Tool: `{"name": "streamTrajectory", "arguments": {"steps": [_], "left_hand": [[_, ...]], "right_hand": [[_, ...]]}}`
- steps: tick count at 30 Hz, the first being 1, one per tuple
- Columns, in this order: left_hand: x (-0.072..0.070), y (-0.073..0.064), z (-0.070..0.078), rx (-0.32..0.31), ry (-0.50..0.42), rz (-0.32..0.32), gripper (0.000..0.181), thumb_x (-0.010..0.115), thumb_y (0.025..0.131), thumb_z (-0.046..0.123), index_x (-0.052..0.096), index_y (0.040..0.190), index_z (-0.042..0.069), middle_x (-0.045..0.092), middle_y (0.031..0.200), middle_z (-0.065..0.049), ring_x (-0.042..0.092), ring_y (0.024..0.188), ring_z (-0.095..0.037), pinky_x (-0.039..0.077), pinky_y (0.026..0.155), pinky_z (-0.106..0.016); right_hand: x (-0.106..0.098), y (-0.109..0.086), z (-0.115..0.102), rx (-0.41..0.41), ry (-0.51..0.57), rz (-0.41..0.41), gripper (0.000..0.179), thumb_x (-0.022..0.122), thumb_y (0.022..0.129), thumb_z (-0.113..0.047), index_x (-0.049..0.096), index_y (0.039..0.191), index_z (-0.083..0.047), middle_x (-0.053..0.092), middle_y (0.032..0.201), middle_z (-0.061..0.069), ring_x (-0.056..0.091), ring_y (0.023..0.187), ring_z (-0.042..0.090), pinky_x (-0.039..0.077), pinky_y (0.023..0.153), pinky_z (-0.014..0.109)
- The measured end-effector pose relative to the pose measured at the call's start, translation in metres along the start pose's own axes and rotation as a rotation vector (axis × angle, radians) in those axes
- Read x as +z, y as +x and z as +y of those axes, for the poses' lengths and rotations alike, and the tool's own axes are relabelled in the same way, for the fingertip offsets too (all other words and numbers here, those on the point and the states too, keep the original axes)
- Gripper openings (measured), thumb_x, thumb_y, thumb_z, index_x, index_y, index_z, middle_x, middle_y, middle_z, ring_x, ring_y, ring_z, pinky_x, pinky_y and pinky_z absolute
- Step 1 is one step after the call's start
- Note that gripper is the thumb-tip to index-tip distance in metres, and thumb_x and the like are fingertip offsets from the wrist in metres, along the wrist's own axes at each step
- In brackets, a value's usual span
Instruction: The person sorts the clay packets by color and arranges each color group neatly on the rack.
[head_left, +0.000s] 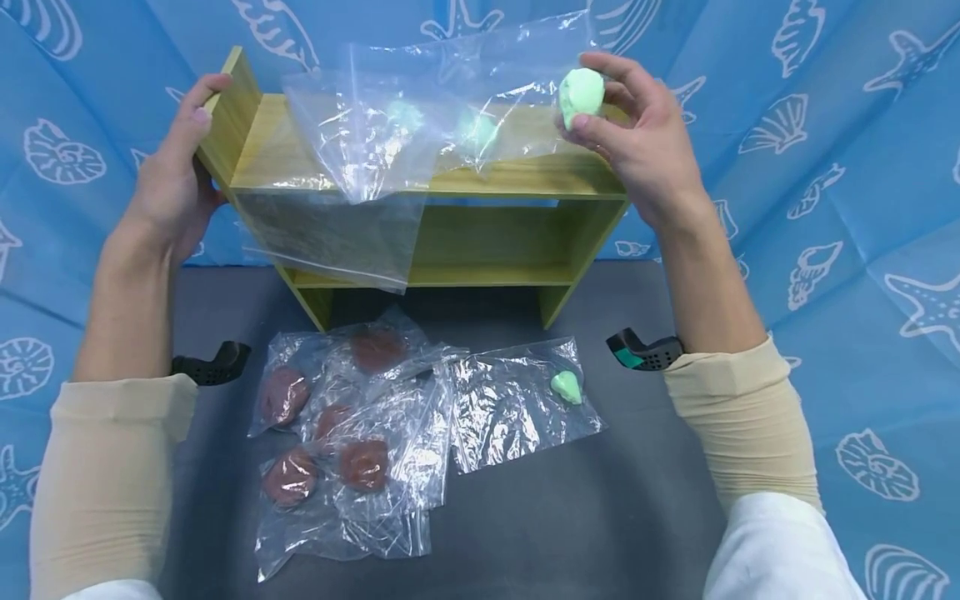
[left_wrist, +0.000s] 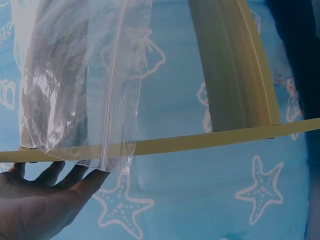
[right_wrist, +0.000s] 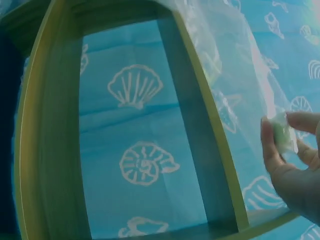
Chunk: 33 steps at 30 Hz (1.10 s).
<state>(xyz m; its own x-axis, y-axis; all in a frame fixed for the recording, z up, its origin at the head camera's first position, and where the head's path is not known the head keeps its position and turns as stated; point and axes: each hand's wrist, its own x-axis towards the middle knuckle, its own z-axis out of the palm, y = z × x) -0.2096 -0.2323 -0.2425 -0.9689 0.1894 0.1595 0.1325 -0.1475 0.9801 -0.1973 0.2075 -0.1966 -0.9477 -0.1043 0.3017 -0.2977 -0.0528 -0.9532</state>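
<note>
My left hand (head_left: 176, 171) grips the left side panel of a small wooden shelf (head_left: 495, 242); in the left wrist view its fingertips lie along the panel's edge. With thumb and fingers, my right hand (head_left: 652, 133) pinches a pale green lump (head_left: 582, 93) inside a clear zip bag (head_left: 525, 67) at the shelf's upper right. Other clear zip bags (head_left: 360, 242) drape over the top board and hang down its front left, with more pale green lumps (head_left: 477, 132) showing through. In the right wrist view the pinched lump (right_wrist: 283, 136) appears between thumb and fingers.
On the dark grey table (head_left: 525, 533), several clear bags with reddish-brown round pieces (head_left: 291, 477) overlap in front of the shelf. Beside them lies a bag with a small green lump (head_left: 566, 387). A blue shell-print curtain (head_left: 847, 208) surrounds the workspace.
</note>
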Motion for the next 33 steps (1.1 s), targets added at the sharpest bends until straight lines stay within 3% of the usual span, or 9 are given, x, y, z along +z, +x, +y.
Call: {"name": "streamTrajectory", "arguments": {"steps": [7, 12, 17, 21, 28, 33], "left_hand": [[-0.001, -0.002, 0.000, -0.012, -0.001, -0.002, 0.042, 0.033, 0.105, 0.036, 0.041, 0.146, 0.033, 0.034, 0.133, -0.007, 0.038, 0.112, -0.020, 0.028, 0.089, -0.043], [0.000, -0.001, -0.001, -0.012, 0.001, -0.002, 0.042, 0.032, 0.105, 0.036, 0.041, 0.146, 0.033, 0.034, 0.134, -0.007, 0.039, 0.112, -0.020, 0.028, 0.089, -0.044], [0.000, -0.001, 0.000, -0.013, 0.010, 0.008, 0.042, 0.032, 0.105, 0.036, 0.041, 0.146, 0.033, 0.033, 0.134, -0.006, 0.038, 0.112, -0.020, 0.028, 0.089, -0.045], [0.000, -0.001, 0.000, -0.013, 0.021, 0.014, 0.042, 0.031, 0.105, 0.036, 0.041, 0.146, 0.034, 0.032, 0.135, -0.005, 0.037, 0.114, -0.020, 0.025, 0.091, -0.045], [-0.001, -0.002, 0.000, -0.030, 0.010, 0.015, 0.042, 0.030, 0.106, 0.036, 0.041, 0.146, 0.035, 0.033, 0.135, -0.006, 0.038, 0.113, -0.020, 0.028, 0.090, -0.044], [-0.001, -0.003, -0.001, -0.031, 0.016, 0.019, 0.042, 0.029, 0.105, 0.036, 0.040, 0.147, 0.036, 0.032, 0.134, -0.005, 0.037, 0.113, -0.020, 0.025, 0.092, -0.045]], "right_hand": [[0.009, 0.005, 0.013, 0.180, -0.130, 0.074, 0.054, 0.073, 0.088, 0.001, 0.058, 0.138, -0.014, 0.057, 0.125, 0.011, 0.060, 0.110, 0.024, 0.050, 0.084, 0.025], [0.013, 0.009, 0.019, 0.215, -0.241, 0.071, 0.054, 0.072, 0.090, -0.003, 0.058, 0.140, -0.015, 0.055, 0.129, 0.009, 0.060, 0.107, 0.020, 0.049, 0.080, 0.024], [0.015, 0.010, 0.021, 0.235, -0.328, 0.063, 0.056, 0.072, 0.090, -0.007, 0.056, 0.143, -0.018, 0.052, 0.127, 0.005, 0.061, 0.092, 0.013, 0.041, 0.061, 0.020], [0.018, 0.011, 0.020, 0.244, -0.354, 0.078, 0.058, 0.072, 0.090, -0.006, 0.054, 0.144, -0.016, 0.053, 0.134, 0.006, 0.061, 0.095, 0.013, 0.039, 0.059, 0.019], [0.020, 0.007, 0.021, 0.255, -0.494, 0.106, 0.055, 0.071, 0.092, -0.015, 0.054, 0.144, -0.020, 0.029, 0.158, -0.004, 0.043, 0.134, 0.016, 0.045, 0.096, 0.029], [0.017, -0.002, 0.022, 0.212, -0.484, 0.111, 0.053, 0.071, 0.093, -0.016, 0.055, 0.143, -0.019, 0.032, 0.155, 0.000, 0.041, 0.137, 0.019, 0.038, 0.109, 0.032]]}}
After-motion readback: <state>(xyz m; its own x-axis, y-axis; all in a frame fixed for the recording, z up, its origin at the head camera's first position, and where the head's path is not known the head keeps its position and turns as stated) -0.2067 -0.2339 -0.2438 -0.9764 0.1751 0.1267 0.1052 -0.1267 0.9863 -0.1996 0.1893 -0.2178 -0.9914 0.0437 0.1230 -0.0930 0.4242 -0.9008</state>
